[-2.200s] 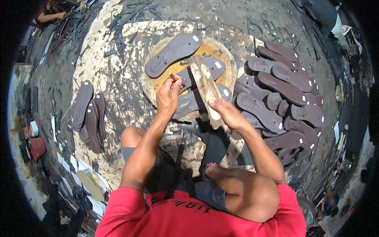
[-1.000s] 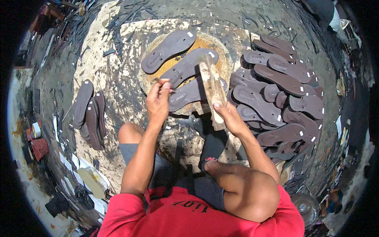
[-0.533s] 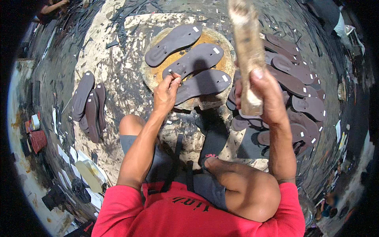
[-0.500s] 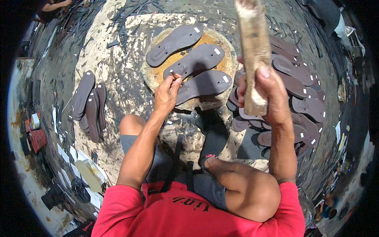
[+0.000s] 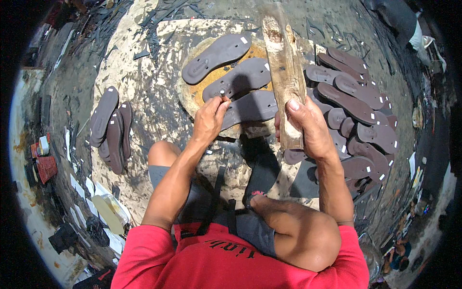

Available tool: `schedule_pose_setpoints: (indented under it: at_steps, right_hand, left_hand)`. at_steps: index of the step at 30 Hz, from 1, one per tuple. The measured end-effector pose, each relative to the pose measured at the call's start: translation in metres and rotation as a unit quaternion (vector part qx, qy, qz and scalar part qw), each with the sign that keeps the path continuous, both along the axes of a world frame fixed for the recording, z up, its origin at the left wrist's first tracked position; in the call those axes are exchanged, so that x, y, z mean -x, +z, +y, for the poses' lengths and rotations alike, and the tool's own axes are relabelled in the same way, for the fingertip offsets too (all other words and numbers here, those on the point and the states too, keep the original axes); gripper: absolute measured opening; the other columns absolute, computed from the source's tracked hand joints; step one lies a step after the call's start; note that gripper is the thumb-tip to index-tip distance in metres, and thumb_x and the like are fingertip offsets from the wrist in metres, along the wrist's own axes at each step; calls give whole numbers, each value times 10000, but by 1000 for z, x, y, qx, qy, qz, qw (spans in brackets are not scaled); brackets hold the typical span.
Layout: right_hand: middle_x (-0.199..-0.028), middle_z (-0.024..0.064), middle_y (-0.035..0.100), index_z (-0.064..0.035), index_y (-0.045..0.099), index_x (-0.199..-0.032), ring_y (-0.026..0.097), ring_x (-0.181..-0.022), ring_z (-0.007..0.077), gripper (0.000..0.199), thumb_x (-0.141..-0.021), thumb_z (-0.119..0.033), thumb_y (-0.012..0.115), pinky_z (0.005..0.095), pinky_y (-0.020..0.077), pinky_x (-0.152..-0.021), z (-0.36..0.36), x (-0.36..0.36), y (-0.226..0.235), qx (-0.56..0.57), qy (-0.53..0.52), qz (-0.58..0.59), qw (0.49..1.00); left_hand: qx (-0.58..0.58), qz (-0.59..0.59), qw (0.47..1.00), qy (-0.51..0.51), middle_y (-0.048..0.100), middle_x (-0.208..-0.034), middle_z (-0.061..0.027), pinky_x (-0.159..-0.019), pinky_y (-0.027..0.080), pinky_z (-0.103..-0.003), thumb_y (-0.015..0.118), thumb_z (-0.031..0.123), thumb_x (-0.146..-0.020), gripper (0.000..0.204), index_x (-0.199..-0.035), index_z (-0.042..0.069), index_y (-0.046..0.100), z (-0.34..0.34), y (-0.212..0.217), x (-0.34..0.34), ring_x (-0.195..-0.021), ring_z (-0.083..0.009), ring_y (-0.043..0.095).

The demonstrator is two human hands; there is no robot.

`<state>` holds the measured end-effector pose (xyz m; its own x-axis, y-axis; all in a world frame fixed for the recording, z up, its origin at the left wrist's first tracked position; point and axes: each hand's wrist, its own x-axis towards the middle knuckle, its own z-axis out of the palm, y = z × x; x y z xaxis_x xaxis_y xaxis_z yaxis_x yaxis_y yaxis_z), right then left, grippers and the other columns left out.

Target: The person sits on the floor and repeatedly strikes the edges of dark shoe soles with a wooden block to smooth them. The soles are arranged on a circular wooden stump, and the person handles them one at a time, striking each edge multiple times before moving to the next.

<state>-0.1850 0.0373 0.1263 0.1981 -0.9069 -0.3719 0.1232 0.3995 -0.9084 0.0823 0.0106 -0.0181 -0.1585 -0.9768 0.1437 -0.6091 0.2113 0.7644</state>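
Three dark grey sandal soles lie slantwise on a round, worn block: a far sole (image 5: 216, 59), a middle sole (image 5: 238, 78) and a near sole (image 5: 250, 110). The block (image 5: 186, 96) shows a tan top around them. My left hand (image 5: 210, 117) is closed on a small metal punch (image 5: 223, 92), held upright at the near left part of the middle sole; its lower tip is hidden. My right hand (image 5: 310, 126) grips a rough wooden mallet (image 5: 285, 72) by its near end, raised above the block. The mallet hides the right ends of the nearer soles.
A large spread of brown and grey soles (image 5: 358, 111) lies right of the block. To the left is a small stack of soles (image 5: 114, 137). Black scraps (image 5: 180, 12) litter the stained ground sheet (image 5: 139, 96). A red basket-like object (image 5: 46, 167) stands far left.
My right hand has brought the wooden mallet left and lower, toward the punch. My left hand and the punch have shifted slightly right. The view has shifted a little.
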Motion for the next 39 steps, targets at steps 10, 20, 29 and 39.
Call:
schedule_pose_setpoints:
  at_steps: [10, 20, 29, 39]
  right_hand:
    - [-943, 62, 660, -6, 552, -1265, 633, -784, 120, 465, -1042, -412, 597, 298, 536, -717, -4, -3, 14, -14, -37, 1, 999]
    - [-1083, 151, 687, 37, 565, -1354, 645, -983, 269, 511, -1048, -371, 586, 386, 520, -918, 5, -49, 16, 332, 17, 212, 919]
    - [-1294, 118, 655, 58, 545, -1416, 560, -1188, 183, 634, -1076, -476, 521, 357, 433, -1066, 85, 4, -135, -96, 122, 112, 981]
    - [-931, 39, 676, -3, 595, -1232, 623, -802, 114, 434, -1081, -407, 547, 291, 531, -702, 89, -1, -130, -182, 98, -30, 978]
  left_hand:
    - [-165, 108, 976, 91, 742, -926, -110, -759, 563, -328, 627, 225, -1052, 238, -1139, 14, 697, -3, 6, 1, -830, -164, 717]
    - [34, -4, 999, -10, 702, -1027, -214, -861, 524, -449, 660, 144, -989, 197, -1105, -12, 693, 0, -1, -2, -976, -385, 677]
    - [-145, 258, 948, 119, 681, -1072, -95, -806, 586, -367, 617, 239, -1065, 250, -1136, 8, 681, 0, 4, 9, -912, -218, 695]
    - [-142, 130, 980, 59, 728, -899, -93, -762, 557, -310, 617, 228, -1067, 243, -1118, -3, 673, 30, 15, 11, -851, -148, 712]
